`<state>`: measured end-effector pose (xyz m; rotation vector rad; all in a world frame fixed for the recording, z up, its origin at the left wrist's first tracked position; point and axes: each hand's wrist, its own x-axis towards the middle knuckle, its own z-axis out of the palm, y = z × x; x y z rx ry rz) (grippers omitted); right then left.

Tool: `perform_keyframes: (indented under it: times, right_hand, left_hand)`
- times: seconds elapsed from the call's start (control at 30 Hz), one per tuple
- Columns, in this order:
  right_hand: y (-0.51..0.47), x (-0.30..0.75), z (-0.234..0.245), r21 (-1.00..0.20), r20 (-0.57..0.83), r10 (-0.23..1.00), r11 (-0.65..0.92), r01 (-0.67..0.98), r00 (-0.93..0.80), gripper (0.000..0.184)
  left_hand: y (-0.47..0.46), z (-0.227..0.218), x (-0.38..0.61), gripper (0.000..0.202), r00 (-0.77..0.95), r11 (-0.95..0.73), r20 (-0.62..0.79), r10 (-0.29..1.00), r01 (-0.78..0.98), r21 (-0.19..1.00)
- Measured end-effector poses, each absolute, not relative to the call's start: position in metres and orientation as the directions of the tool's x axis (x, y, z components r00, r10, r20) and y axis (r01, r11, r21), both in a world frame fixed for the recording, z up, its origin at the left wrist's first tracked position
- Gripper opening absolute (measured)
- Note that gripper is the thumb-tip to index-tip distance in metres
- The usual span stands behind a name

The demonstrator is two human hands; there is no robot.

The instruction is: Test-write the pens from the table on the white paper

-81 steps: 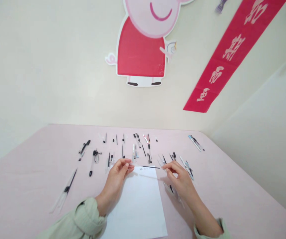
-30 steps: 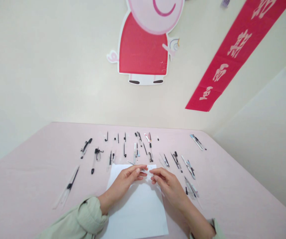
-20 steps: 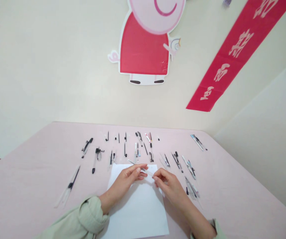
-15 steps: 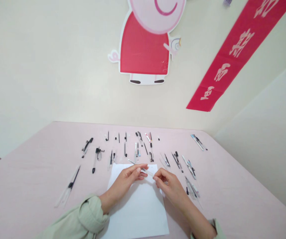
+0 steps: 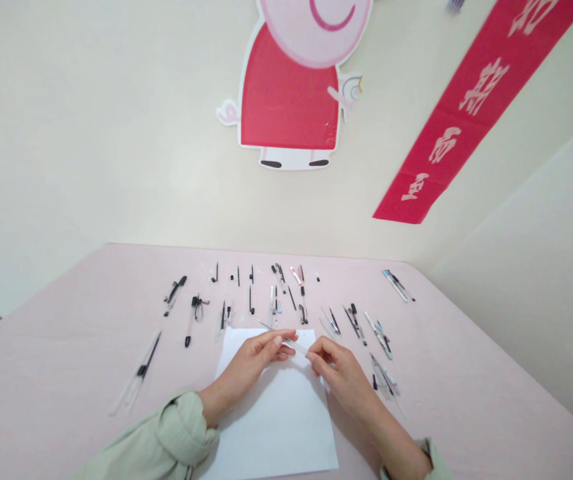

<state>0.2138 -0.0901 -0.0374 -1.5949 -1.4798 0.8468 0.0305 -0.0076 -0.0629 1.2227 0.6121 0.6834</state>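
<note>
Both hands meet over the far end of a white sheet of paper (image 5: 276, 420). My left hand (image 5: 256, 363) pinches a thin clear pen barrel (image 5: 294, 345) between thumb and fingers; its far tip sticks out past the fingers toward the upper left. My right hand (image 5: 339, 370) pinches the barrel's other end, fingers closed. What else sits between the right fingertips is too small to make out.
Several pens and loose pen parts lie in rows on the pink table (image 5: 41, 373): a pen (image 5: 141, 370) at the left, black-capped ones (image 5: 174, 292), clear ones (image 5: 384, 377) beside my right hand, a pair (image 5: 395, 285) far right. A cream wall stands close behind.
Earlier my hands were apart with a thin black refill between them. They have since come together over the paper on the clear barrel, and have hardly moved in the last second.
</note>
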Motion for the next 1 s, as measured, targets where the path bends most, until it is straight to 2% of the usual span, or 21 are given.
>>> perform_keyframes:
  times: [0.17,0.3,0.7,1.0]
  right_hand:
    - [-0.0901,0.214,-0.0378,-0.908,0.024,0.995,-0.018,0.418,0.093,0.012]
    - [-0.0916,0.2138,-0.0374,-0.922,0.0,0.998,-0.022,0.386,0.057,0.014]
    - [-0.0924,0.2117,-0.0335,-0.932,0.015,0.999,0.001,0.363,0.036,0.017]
    - [-0.0933,0.208,-0.0317,-0.934,0.002,1.0,-0.002,0.357,0.009,0.011]
  left_hand:
    - [-0.0067,-0.0654,0.0302,0.04,0.651,0.183,-0.056,0.757,-0.129,0.975]
    - [-0.0066,-0.0649,0.0305,0.04,0.658,0.182,-0.055,0.751,-0.126,0.975]
    - [-0.007,-0.066,0.0301,0.042,0.645,0.207,-0.073,0.76,-0.135,0.969]
    - [-0.0078,-0.0621,0.0314,0.045,0.631,0.234,-0.086,0.771,-0.155,0.96]
